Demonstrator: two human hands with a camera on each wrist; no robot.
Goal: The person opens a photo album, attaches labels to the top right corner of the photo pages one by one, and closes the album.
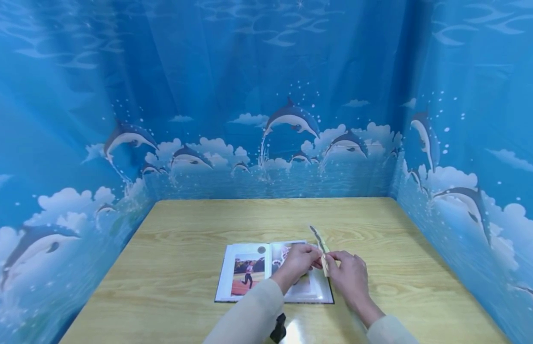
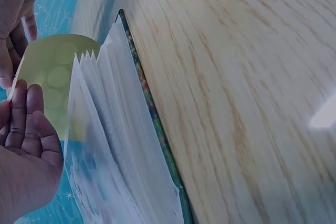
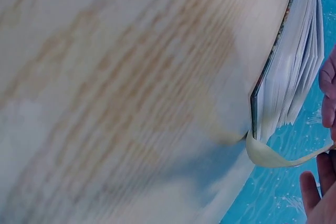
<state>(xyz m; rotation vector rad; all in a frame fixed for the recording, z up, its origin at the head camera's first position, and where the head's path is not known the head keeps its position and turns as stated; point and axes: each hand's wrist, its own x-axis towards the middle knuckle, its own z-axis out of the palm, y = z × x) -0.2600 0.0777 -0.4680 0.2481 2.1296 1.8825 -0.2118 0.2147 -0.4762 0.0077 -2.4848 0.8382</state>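
An open photo album (image 1: 224, 279) lies on the table, a runner's photo (image 1: 248, 274) on its left page. My left hand (image 1: 298, 260) is over the right page and partly covers the picture there. Between both hands stands a thin yellowish sheet (image 2: 58, 66), curved, with pale round spots on one face. Fingers of my left hand pinch its near edge. My right hand (image 1: 348, 274), just beyond the album's right edge, pinches the same sheet. In the right wrist view the sheet (image 3: 268, 157) bends down to the table beside the album's corner.
The wood-grain table (image 1: 176, 229) extends around the album. Blue curtains (image 1: 232, 71) printed with dolphins and clouds surround it at the back and both sides. A small black object (image 1: 278, 328) shows by my left sleeve. Light glares off the tabletop near the front.
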